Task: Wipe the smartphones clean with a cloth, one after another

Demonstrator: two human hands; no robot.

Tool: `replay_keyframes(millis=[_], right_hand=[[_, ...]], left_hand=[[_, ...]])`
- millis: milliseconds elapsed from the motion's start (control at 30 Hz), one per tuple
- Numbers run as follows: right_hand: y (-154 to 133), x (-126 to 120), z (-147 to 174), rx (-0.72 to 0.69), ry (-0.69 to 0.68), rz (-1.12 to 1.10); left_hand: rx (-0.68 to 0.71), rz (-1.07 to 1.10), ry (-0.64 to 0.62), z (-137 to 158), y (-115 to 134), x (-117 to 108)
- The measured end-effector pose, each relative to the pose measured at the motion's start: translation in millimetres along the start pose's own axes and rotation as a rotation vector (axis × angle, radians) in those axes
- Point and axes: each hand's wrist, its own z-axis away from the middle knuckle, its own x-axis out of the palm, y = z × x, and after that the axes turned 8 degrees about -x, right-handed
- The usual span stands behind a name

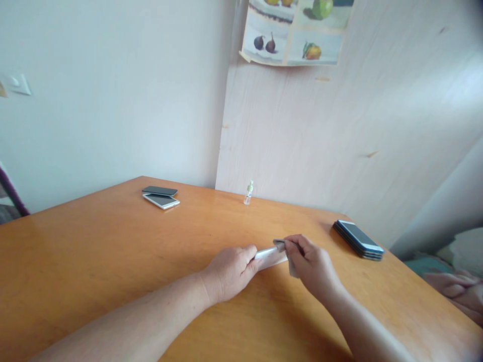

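Above the middle of the wooden table, my left hand (pixel 234 271) is closed around one end of a white smartphone (pixel 269 258), which is held tilted. My right hand (pixel 310 260) pinches a grey cloth (pixel 293 266) at the phone's far right end. Part of the cloth folds over the phone's edge, and the rest hangs below my fingers. The phone's right end is hidden behind the cloth and my fingers.
A small clear spray bottle (pixel 248 193) stands near the table's back edge. Two phones, one dark (pixel 160 191) and one white (pixel 161 201), lie at the back left. A stack of several phones (pixel 357 240) sits near the right edge of the table (pixel 113 251).
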Motion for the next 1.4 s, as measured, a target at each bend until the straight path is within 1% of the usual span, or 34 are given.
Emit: replay_keyframes(millis=[67, 133, 200, 333, 400, 467, 600, 667, 733, 833, 900, 933, 1000, 1133, 1200, 1233, 1300, 1400], right_hand=[[10.2, -6.8, -5.4, 0.078, 0.057, 0.037], [10.6, -6.5, -5.9, 0.086, 0.075, 0.022], [-0.3, 1.6, -0.7, 0.028, 0.036, -0.05], [-31.8, 23.1, 14.9, -0.162, -0.109, -0.217], [-36.1, 25.1, 16.4, -0.184, -0.136, -0.22], [-28.8, 19.0, 11.8, -0.119, -0.102, -0.159], [-3.8, -0.2, -2.0, 0.076, 0.039, -0.011], [-1.7, -2.1, -2.6, 0.09, 0.061, 0.005], [-10.0, 3.9, 2.7, 0.026, 0.02, -0.047], [-31.3, 18.8, 15.3, -0.126, -0.102, -0.179], [-39.4, 24.0, 19.8, -0.177, -0.149, -0.204], [-39.3, 23.7, 19.6, -0.169, -0.15, -0.185], [-29.9, 17.1, 14.3, -0.094, -0.111, -0.104], [3.6, -3.5, -3.3, 0.092, 0.026, 0.04], [10.5, -6.4, -6.4, 0.117, 0.056, 0.048], [9.2, -4.8, -5.5, 0.103, 0.051, 0.032], [-1.5, 2.9, 0.5, 0.029, 0.005, -0.03], [-23.1, 15.2, 11.4, -0.111, -0.129, -0.129]], left_hand=[[-0.003, -0.023, -0.009, -0.5, 0.3, -0.6], [-0.005, -0.03, -0.013, -0.6, 0.5, -0.9], [-0.007, -0.017, -0.011, -0.2, 0.7, -0.9], [0.028, 0.043, -0.018, 1.2, 1.5, -0.9], [0.045, 0.055, -0.018, 1.6, 2.1, -1.3], [0.031, 0.032, -0.014, 1.5, 2.6, -1.6], [0.01, -0.034, -0.012, 0.8, 3.0, -1.9], [0.006, -0.037, -0.018, 0.8, 3.2, -1.9], [0.0, -0.022, -0.027, 1.0, 3.4, -1.9], [0.027, 0.029, -0.034, 1.9, 3.2, -1.5], [0.054, 0.054, -0.034, 2.3, 2.7, -1.1], [0.057, 0.057, -0.032, 2.3, 2.5, -1.0], [0.041, 0.041, -0.026, 2.0, 2.4, -0.9], [0.011, -0.022, -0.021, 0.7, 3.0, -1.2], [0.014, -0.036, -0.019, 0.6, 3.5, -1.3], [0.01, -0.036, -0.018, 0.8, 3.9, -1.5], [0.0, -0.021, -0.021, 1.5, 4.7, -2.2], [0.018, 0.034, -0.043, 2.7, 6.4, -4.5]])
